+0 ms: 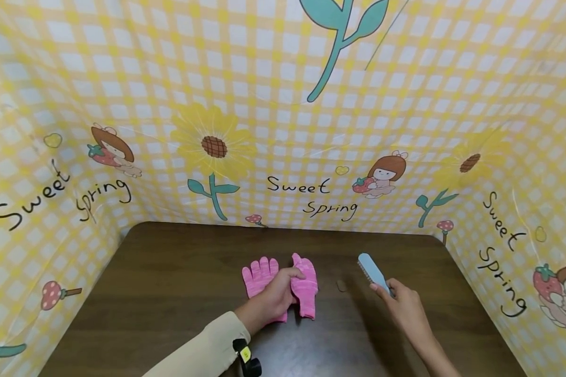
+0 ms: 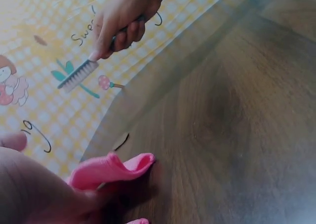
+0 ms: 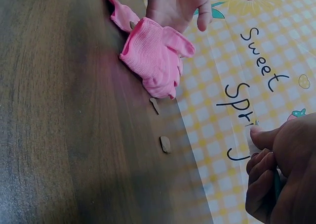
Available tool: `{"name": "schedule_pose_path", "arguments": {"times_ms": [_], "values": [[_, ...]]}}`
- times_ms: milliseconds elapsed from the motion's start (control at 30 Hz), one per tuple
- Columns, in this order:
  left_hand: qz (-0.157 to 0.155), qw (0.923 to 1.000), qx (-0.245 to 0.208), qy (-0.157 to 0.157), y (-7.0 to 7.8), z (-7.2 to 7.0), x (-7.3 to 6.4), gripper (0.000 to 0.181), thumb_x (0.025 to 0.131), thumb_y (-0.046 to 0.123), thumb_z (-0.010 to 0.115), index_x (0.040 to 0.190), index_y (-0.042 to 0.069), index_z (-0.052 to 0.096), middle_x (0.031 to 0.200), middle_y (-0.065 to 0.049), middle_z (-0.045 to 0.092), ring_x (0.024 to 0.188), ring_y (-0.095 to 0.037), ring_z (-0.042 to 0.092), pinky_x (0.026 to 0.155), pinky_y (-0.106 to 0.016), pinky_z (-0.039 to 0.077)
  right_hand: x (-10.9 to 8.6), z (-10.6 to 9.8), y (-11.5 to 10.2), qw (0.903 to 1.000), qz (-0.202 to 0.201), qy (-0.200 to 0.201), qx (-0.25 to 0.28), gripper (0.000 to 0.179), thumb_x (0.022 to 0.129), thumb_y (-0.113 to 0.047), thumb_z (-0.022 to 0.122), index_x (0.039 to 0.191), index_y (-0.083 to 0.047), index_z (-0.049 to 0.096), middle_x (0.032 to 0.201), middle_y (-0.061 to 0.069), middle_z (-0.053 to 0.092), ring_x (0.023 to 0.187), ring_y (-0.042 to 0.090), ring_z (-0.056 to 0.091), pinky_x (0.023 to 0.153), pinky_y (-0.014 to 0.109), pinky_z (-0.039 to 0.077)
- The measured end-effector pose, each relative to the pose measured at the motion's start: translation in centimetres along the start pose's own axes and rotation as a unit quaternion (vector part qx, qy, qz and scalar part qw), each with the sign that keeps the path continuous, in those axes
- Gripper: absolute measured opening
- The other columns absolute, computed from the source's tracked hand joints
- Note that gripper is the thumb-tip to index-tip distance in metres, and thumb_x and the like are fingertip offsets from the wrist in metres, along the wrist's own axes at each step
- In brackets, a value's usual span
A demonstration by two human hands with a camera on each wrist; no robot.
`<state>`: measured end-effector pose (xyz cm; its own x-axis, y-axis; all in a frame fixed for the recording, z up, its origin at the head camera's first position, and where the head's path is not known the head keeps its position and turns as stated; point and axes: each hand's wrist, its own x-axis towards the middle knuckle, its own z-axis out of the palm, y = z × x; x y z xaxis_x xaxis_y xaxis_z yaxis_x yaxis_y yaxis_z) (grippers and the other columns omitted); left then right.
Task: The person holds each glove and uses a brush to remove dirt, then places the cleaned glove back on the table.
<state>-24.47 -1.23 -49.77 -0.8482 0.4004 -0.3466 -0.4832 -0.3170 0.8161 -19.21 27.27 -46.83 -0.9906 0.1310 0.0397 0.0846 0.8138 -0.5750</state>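
Observation:
Two pink knit gloves rest at the middle of the dark table. My left hand (image 1: 275, 293) reaches across the left glove (image 1: 257, 277) and holds the right glove (image 1: 306, 293), its thumb side against the knit. In the right wrist view this glove (image 3: 153, 56) stands raised with its cuff gaping, and most of the left fingers are hidden behind it. To the right, my right hand (image 1: 407, 309) grips the handle of a light-blue brush (image 1: 372, 269) above the table. The brush's pale bristles (image 2: 79, 76) show in the left wrist view, apart from the gloves.
Small flat brown pieces (image 3: 165, 145) lie on the wooden table (image 1: 179, 272) between the gloves and the brush. A yellow checked cloth (image 1: 283, 131) with printed flowers and lettering walls in the table's back and both sides. A black strap device (image 1: 247, 358) sits on the left wrist.

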Motion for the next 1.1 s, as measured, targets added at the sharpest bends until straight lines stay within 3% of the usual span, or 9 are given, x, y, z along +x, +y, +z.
{"name": "schedule_pose_path", "arguments": {"times_ms": [167,233,300,367,433,600,900,1000,1100], "values": [[-0.001,0.997,0.043,0.065,-0.3,1.2,0.3,0.09,0.084,0.005,0.05,0.158,-0.011,0.001,0.169,-0.027,-0.003,0.133,-0.037,0.043,0.116,-0.058,0.037,0.0,0.2,0.0,1.0,0.001,-0.001,0.001,0.042,0.098,-0.045,0.065,0.101,-0.003,0.066,0.074,0.005,0.058,0.06,0.016,0.048,0.052,0.026,0.037],[-0.005,0.9959,0.058,0.07,-0.6,1.5,0.6,0.08,0.082,0.002,0.049,0.153,-0.013,0.016,0.166,-0.028,0.012,0.122,-0.033,0.051,0.111,-0.054,0.044,0.0,0.3,0.0,1.0,0.001,0.0,0.0,0.042,0.098,-0.045,0.065,0.102,-0.003,0.067,0.075,0.005,0.059,0.061,0.016,0.048,0.052,0.026,0.038],[-0.008,0.9953,0.07,0.066,-0.9,1.7,0.8,0.057,0.082,0.001,0.049,0.136,-0.012,0.036,0.156,-0.028,0.033,0.109,-0.028,0.058,0.103,-0.048,0.05,0.0,0.4,0.0,1.0,0.001,0.0,0.001,0.042,0.098,-0.044,0.065,0.102,-0.003,0.067,0.075,0.005,0.059,0.061,0.016,0.048,0.052,0.026,0.038],[-0.011,0.9945,0.084,0.061,-1.1,1.8,1.0,0.044,0.082,0.001,0.049,0.124,-0.011,0.044,0.147,-0.027,0.043,0.104,-0.024,0.058,0.101,-0.046,0.052,0.0,0.5,-0.1,1.0,0.002,-0.002,0.002,0.041,0.098,-0.044,0.065,0.102,-0.003,0.067,0.074,0.005,0.058,0.061,0.016,0.048,0.052,0.026,0.038],[-0.016,0.9933,0.096,0.062,-1.1,1.9,1.1,0.039,0.082,0.002,0.049,0.119,-0.01,0.046,0.146,-0.028,0.044,0.109,-0.028,0.059,0.103,-0.047,0.052,-0.1,0.6,0.0,1.0,0.002,-0.003,0.003,0.041,0.098,-0.043,0.065,0.101,-0.003,0.067,0.072,0.004,0.057,0.06,0.016,0.048,0.052,0.026,0.038],[-0.03,0.9888,0.118,0.086,0.4,2.6,0.1,0.06,0.082,0.007,0.051,0.137,-0.013,0.038,0.156,-0.031,0.03,0.136,-0.045,0.043,0.112,-0.067,0.04,-0.2,0.6,0.1,1.0,0.001,-0.002,0.001,0.04,0.098,-0.043,0.065,0.099,-0.004,0.066,0.072,0.004,0.056,0.06,0.016,0.048,0.052,0.025,0.038],[-0.055,0.9876,0.109,0.099,3.4,2.8,-1.8,0.076,0.084,0.013,0.052,0.152,-0.006,0.025,0.164,-0.033,0.015,0.148,-0.054,0.02,0.113,-0.079,0.026,-0.2,0.8,0.4,0.9999,0.011,-0.008,0.002,0.04,0.098,-0.044,0.065,0.099,-0.004,0.065,0.068,0.001,0.051,0.059,0.015,0.046,0.052,0.025,0.037],[-0.052,0.9857,0.114,0.112,4.3,2.2,-2.3,0.069,0.083,0.016,0.056,0.146,-0.005,0.035,0.159,-0.031,0.024,0.142,-0.05,0.029,0.113,-0.063,0.039,-0.3,0.7,0.5,0.9999,0.013,-0.009,0.002,0.041,0.098,-0.045,0.065,0.099,-0.004,0.065,0.068,0.001,0.05,0.059,0.015,0.046,0.052,0.025,0.036],[-0.037,0.9794,0.133,0.148,5.4,0.9,-2.7,0.048,0.081,0.016,0.059,0.125,-0.002,0.051,0.139,-0.024,0.047,0.117,-0.037,0.049,0.097,-0.044,0.048,-0.3,0.6,0.6,0.9999,0.013,-0.011,0.004,0.042,0.098,-0.046,0.064,0.099,-0.004,0.065,0.069,0.002,0.05,0.059,0.015,0.045,0.052,0.025,0.036]]}}
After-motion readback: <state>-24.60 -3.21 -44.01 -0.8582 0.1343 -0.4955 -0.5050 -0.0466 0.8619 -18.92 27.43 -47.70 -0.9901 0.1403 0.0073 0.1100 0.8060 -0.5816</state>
